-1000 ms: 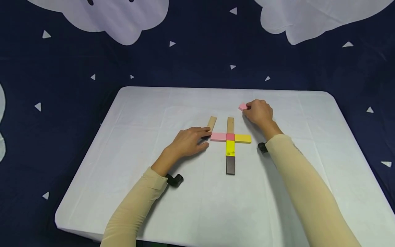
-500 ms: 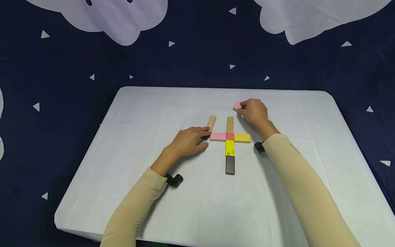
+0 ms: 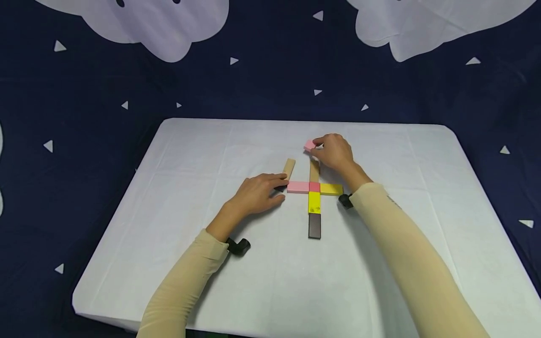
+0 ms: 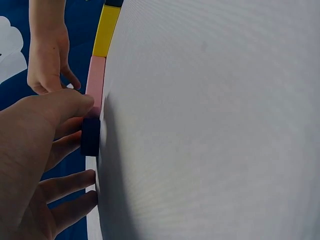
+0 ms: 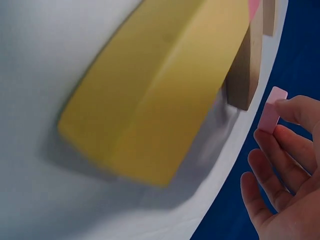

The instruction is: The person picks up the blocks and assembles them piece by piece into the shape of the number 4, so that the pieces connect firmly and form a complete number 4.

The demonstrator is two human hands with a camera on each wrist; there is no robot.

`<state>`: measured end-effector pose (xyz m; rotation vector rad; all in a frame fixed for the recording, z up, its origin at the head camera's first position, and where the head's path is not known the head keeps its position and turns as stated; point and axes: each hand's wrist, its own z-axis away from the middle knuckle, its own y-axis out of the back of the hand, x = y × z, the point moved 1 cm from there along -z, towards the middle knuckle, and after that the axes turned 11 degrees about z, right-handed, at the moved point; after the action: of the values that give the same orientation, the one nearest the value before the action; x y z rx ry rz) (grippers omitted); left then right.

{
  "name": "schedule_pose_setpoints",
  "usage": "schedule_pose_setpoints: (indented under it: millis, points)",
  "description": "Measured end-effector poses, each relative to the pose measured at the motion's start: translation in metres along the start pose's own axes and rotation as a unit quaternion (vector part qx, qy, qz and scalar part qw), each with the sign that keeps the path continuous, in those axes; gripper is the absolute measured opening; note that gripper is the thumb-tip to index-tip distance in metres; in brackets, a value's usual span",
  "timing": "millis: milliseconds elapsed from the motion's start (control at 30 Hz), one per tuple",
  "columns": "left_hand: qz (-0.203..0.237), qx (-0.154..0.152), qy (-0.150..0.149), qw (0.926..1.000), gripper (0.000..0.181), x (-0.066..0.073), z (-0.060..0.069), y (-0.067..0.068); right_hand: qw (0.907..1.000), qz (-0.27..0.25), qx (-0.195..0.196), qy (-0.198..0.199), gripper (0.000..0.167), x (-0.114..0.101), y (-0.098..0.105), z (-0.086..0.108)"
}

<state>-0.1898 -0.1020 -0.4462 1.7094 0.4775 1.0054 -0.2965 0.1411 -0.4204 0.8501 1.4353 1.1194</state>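
Observation:
My right hand (image 3: 336,151) pinches a small pink block (image 3: 310,145) between thumb and fingers, just above the far end of a wooden block (image 3: 314,170). That pink block (image 5: 270,111) is tilted in the right wrist view. Fingers of my left hand (image 3: 258,193) lie fairly straight over a black block (image 3: 279,188), partly hidden, with the thumb apart from it. The left wrist view has the fingertips against this dark block (image 4: 90,137). A slanted wooden block (image 3: 289,167) stretches away beyond the left fingers. A flat pink block (image 3: 298,187) adjoins the black one.
A red square (image 3: 314,187) joins the pink block, a yellow block (image 3: 331,189) on the right, and another yellow block (image 3: 314,202) in front. A dark grey block (image 3: 314,226) ends that column. Everything lies on a white-covered table (image 3: 262,281) before a dark blue backdrop.
My right hand has moved left with the pink block, from right of the upright wooden block to over its far end. The left hand has stayed in place.

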Motion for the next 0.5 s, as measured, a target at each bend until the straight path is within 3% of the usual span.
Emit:
schedule_pose_setpoints:
  millis: [500]
  points:
    - [0.006, -0.004, 0.002, 1.0, 0.047, -0.001, 0.001, -0.001, 0.9986, 0.034, -0.019, 0.035, 0.039, -0.021, -0.014, -0.003]
